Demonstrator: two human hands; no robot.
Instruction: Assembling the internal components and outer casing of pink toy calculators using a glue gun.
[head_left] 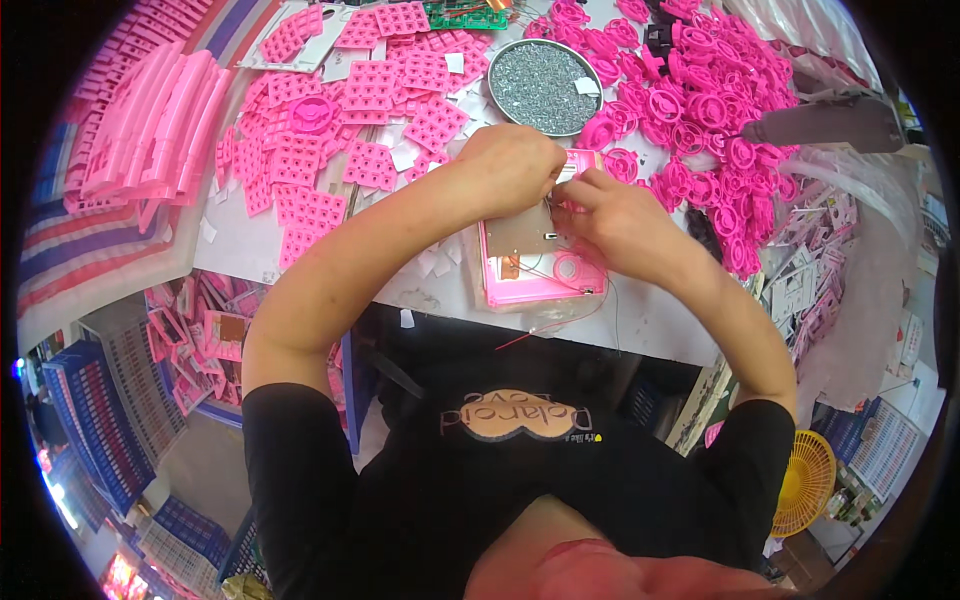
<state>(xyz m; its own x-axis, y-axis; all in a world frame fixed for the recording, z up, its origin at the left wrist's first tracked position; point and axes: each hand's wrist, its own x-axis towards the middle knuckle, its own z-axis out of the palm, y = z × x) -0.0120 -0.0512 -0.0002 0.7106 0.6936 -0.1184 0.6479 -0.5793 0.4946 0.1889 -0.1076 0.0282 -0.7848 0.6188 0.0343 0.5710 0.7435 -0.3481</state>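
On the table in front of me lies a pink plastic casing. A tan circuit board rests over its upper part, and thin wires run from it across a round pink ring inside the casing. My left hand is closed with curled fingers at the board's far end; whatever it grips is hidden beneath it. Opposite, my right hand has its fingertips pinched together near the board's right edge, and the item between them is too small to make out. A loose red wire trails past the casing's near edge.
Beyond my hands stands a round metal tray of small screws. Pink keypad pieces spread to the left, with stacked pink shells farther left. Pink rings pile up at right, beside a dark tool with a thin tip.
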